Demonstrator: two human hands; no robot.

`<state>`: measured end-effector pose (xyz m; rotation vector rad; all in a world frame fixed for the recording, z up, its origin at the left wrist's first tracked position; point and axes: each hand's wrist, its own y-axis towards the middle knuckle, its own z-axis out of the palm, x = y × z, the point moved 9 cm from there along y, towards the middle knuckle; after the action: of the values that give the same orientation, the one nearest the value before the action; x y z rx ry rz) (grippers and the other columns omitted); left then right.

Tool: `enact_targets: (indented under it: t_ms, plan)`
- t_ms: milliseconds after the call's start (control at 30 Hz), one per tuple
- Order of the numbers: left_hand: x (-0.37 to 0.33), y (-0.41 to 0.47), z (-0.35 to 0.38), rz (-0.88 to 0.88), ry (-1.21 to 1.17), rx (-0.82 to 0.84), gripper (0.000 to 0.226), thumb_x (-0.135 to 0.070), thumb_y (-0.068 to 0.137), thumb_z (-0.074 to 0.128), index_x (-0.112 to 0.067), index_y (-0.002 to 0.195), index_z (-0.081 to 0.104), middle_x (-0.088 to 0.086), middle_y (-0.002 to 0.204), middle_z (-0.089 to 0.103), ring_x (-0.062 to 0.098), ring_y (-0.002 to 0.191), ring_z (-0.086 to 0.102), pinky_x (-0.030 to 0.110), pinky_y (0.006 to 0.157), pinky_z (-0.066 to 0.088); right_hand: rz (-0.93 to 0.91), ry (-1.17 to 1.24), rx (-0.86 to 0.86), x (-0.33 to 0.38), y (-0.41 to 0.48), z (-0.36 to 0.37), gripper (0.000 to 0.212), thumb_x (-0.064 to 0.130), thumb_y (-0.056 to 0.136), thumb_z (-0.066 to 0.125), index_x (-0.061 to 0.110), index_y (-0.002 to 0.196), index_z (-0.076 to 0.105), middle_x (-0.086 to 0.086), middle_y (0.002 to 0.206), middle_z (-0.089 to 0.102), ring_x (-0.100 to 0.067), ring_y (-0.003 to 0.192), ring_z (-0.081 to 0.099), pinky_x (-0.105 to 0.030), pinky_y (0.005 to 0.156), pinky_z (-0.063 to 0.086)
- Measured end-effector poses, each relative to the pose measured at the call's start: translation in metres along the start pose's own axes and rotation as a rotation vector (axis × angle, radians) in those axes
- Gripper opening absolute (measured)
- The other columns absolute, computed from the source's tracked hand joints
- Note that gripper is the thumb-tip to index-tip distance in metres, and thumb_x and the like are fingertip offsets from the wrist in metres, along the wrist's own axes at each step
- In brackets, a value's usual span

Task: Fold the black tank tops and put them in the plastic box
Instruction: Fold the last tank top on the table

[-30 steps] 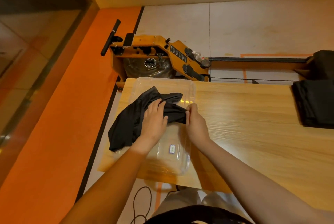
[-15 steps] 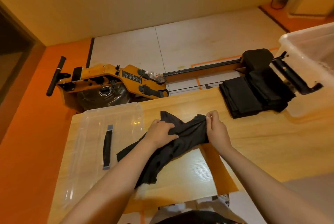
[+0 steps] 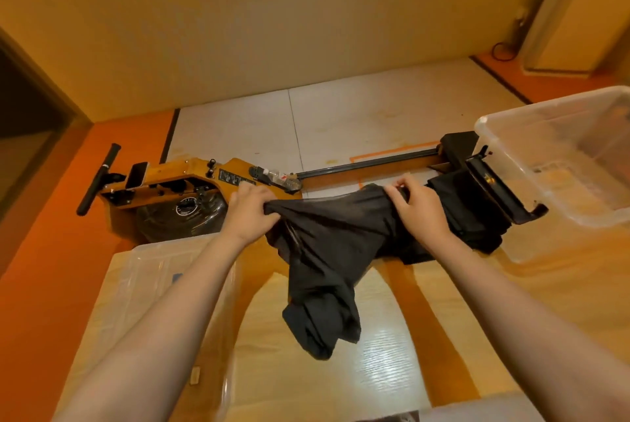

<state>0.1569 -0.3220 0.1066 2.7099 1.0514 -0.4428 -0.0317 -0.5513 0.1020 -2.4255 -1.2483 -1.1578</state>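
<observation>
A black tank top [image 3: 327, 251] hangs above the wooden table [image 3: 392, 346], stretched between both hands, its lower end bunched near the tabletop. My left hand [image 3: 250, 210] grips its left top edge. My right hand [image 3: 417, 203] pinches its right top edge. Behind my right hand lies a stack of folded black tank tops [image 3: 467, 210]. The clear plastic box [image 3: 559, 162] stands at the table's right end, its black latch handle [image 3: 494, 190] hanging over the stack.
The box's clear lid [image 3: 153, 285] lies flat on the table's left part. A yellow rowing machine [image 3: 191, 190] with a long black rail stands on the floor beyond the table. A wall runs behind it.
Both hands have lifted the tank top off the lid and carried it rightward to mid-table, spreading it between them. The view has swung right, bringing the box into sight.
</observation>
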Motion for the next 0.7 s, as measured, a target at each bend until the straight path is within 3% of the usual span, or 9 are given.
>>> enact_targets:
  t_ms: [67,167,267,367,467,533,600,700]
  plan:
    - [0.000,0.008,-0.032,-0.064,-0.260,0.022,0.006,-0.020,0.089,0.064,-0.014,0.088,0.066,-0.005,0.094,0.060,0.017,0.097,0.044,0.027,0.078,0.030,-0.087,0.065,0.033,0.028,0.022,-0.010,0.029,0.039,0.089,0.064,0.011,0.095,0.062,0.001,0.087,0.062,-0.013,0.080,0.055,-0.030,0.071,0.045]
    - [0.010,0.016,-0.070,-0.179,-0.528,0.128,0.015,-0.019,0.094,0.057,-0.007,0.088,0.063,0.006,0.092,0.063,0.023,0.091,0.058,0.028,0.072,0.041,-0.181,0.107,0.081,0.069,0.052,-0.027,0.023,0.032,0.088,0.068,0.010,0.084,0.062,0.001,0.077,0.059,-0.011,0.073,0.052,-0.030,0.065,0.039]
    - [0.018,0.029,-0.121,-0.184,-0.477,0.021,0.022,-0.024,0.097,0.052,-0.007,0.090,0.064,0.008,0.104,0.058,0.029,0.106,0.050,0.036,0.089,0.038,-0.261,0.182,0.043,0.110,0.083,-0.049,0.025,0.023,0.091,0.064,0.017,0.070,0.053,0.006,0.066,0.051,-0.003,0.063,0.047,-0.026,0.058,0.030]
    - [0.013,0.035,-0.183,-0.144,-0.345,-0.242,0.013,-0.030,0.089,0.068,-0.018,0.081,0.066,-0.010,0.115,0.052,0.011,0.114,0.030,0.030,0.100,0.025,-0.329,0.216,-0.011,0.148,0.109,-0.071,0.033,0.026,0.095,0.059,0.005,0.070,0.051,-0.001,0.063,0.047,-0.010,0.059,0.042,-0.028,0.057,0.028]
    - [0.000,0.040,-0.229,-0.082,-0.331,-0.339,0.011,-0.027,0.086,0.072,-0.016,0.084,0.070,-0.006,0.111,0.057,0.013,0.110,0.039,0.031,0.096,0.034,-0.392,0.231,-0.083,0.179,0.128,-0.096,0.041,0.028,0.098,0.054,-0.001,0.070,0.048,-0.010,0.062,0.043,-0.016,0.059,0.039,-0.030,0.056,0.024]
    - [-0.010,0.043,-0.256,-0.056,-0.432,-0.377,0.012,-0.020,0.089,0.068,-0.007,0.088,0.069,0.007,0.094,0.062,0.014,0.088,0.054,0.020,0.076,0.044,-0.417,0.254,-0.113,0.199,0.139,-0.114,0.042,0.031,0.098,0.052,-0.004,0.074,0.052,-0.018,0.066,0.049,-0.019,0.061,0.043,-0.033,0.057,0.026]
    - [-0.016,0.044,-0.282,-0.063,-0.512,-0.449,0.011,-0.017,0.090,0.066,-0.008,0.084,0.064,0.006,0.081,0.057,0.011,0.072,0.051,0.015,0.061,0.040,-0.435,0.290,-0.135,0.217,0.148,-0.132,0.040,0.032,0.098,0.052,0.001,0.073,0.054,-0.012,0.065,0.049,-0.015,0.061,0.044,-0.032,0.058,0.028]
    - [-0.021,0.047,-0.310,-0.056,-0.664,-0.511,0.006,-0.018,0.090,0.067,-0.014,0.086,0.065,-0.001,0.085,0.063,0.012,0.080,0.059,0.022,0.068,0.045,-0.462,0.333,-0.161,0.240,0.157,-0.156,0.030,0.029,0.097,0.054,0.006,0.080,0.061,-0.006,0.074,0.058,-0.013,0.069,0.052,-0.029,0.063,0.038]
